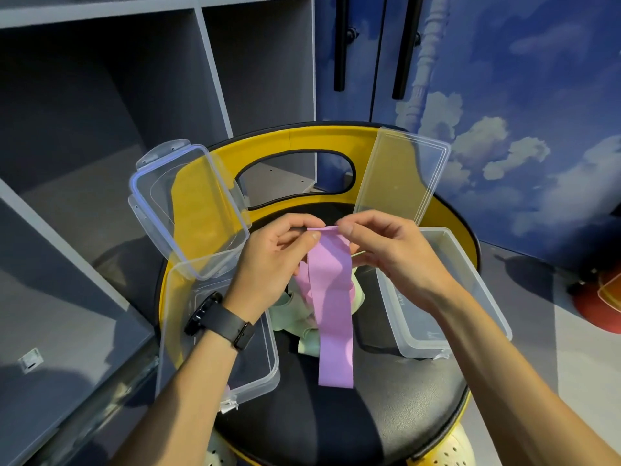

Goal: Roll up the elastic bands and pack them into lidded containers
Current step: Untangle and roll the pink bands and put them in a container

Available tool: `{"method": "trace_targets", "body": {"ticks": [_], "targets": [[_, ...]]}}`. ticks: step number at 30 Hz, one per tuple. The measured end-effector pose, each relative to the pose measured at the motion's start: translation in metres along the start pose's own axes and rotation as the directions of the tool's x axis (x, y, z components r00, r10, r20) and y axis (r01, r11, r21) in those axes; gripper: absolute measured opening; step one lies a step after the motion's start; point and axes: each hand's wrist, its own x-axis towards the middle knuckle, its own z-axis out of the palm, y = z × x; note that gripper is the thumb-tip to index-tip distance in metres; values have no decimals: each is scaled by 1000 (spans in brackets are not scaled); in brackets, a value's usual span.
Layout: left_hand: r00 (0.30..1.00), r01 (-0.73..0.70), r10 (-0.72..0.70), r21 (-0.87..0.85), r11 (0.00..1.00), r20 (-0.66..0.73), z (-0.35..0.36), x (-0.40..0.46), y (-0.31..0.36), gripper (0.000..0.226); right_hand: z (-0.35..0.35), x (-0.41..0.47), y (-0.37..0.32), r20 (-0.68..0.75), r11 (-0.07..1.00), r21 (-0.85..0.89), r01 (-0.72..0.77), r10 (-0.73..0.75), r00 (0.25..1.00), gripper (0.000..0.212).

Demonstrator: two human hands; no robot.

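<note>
A person works over a round black stool seat [336, 425] with a yellow backrest [302, 139], two clear containers flanking a heap of elastic bands. At the seat's left edge stands the left container [215, 338], part of it overhanging the rim, its clip-lock lid [188, 206] propped open against the backrest. Just right of it, the left hand [272, 257], a black watch [218, 321] on the wrist, pinches the top left corner of a purple band [334, 307] between thumb and forefinger, the other fingers curled behind. The band hangs straight down from that top edge, its long axis running toward the seat's near edge, its free end lying on the seat between the two containers. Behind it, at the seat's centre, lies a loose pile of pale green and pink bands [295, 311]; how many is hard to tell. The right hand [386, 250] pinches the top right corner at the same height, so both hands are equally near and the short edge is stretched between the fingertips. Rolling would likely start there, turning downward along the band's length. At the seat's right edge sits the right container [447, 297], open and apparently empty, its flat lid [403, 173] leaning on the backrest. The seat is bare under the band's free end, leaving room to roll.
</note>
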Motion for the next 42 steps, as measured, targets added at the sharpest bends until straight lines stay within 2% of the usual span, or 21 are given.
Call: {"method": "trace_targets", "body": {"ticks": [8,13,18,23,31,36,42], "targets": [[999,-5,4,13,1000,40,1,0,0,21,0,1,2,-37,1000,-29,1,-2,999,11],[991,88,-75,-110,990,112,-1,0,1,31,1,2,3,-58,1000,-15,21,-22,998,8],[995,75,-74,-22,997,70,-1,0,-2,20,2,1,2,-34,999,-32,40,-41,999,8],[998,60,-59,-40,997,34,-1,-1,-1,20,1,1,2,-10,999,-18,50,-50,999,8],[998,30,-27,-62,998,54,4,-2,1,17,1,1,2,-12,997,-7,76,-76,997,15],[999,23,-19,-94,995,44,4,-2,0,19,0,0,3,4,999,41,29,-29,1000,22],[997,48,-42,-105,993,61,5,-1,-2,23,0,-2,2,-12,1000,-15,25,-25,1000,12]]}}
